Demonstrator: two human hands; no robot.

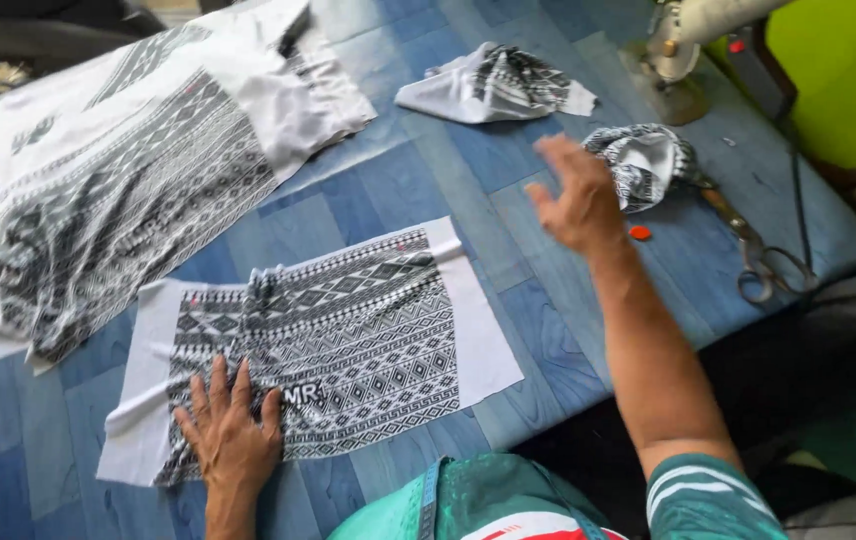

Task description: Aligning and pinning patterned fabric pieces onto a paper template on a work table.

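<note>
A: Left hand (231, 432) lies flat, fingers spread, pressing the patterned fabric panel (328, 340) on the blue table (538, 300).
B: Right hand (573, 200) hovers open, empty, near the crumpled cloth (643, 160) and scissors (758, 250).

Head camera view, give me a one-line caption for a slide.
Left hand pressed flat on patterned fabric panel while right hand reaches toward scissors on blue table.

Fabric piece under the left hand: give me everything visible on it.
The fabric piece is a flat rectangle of thin cloth, white at the borders with a black-and-white geometric print across the middle. It lies spread on the blue table, slightly askew, with a small wrinkle near its top edge. The left hand presses flat on its lower left part.
</note>
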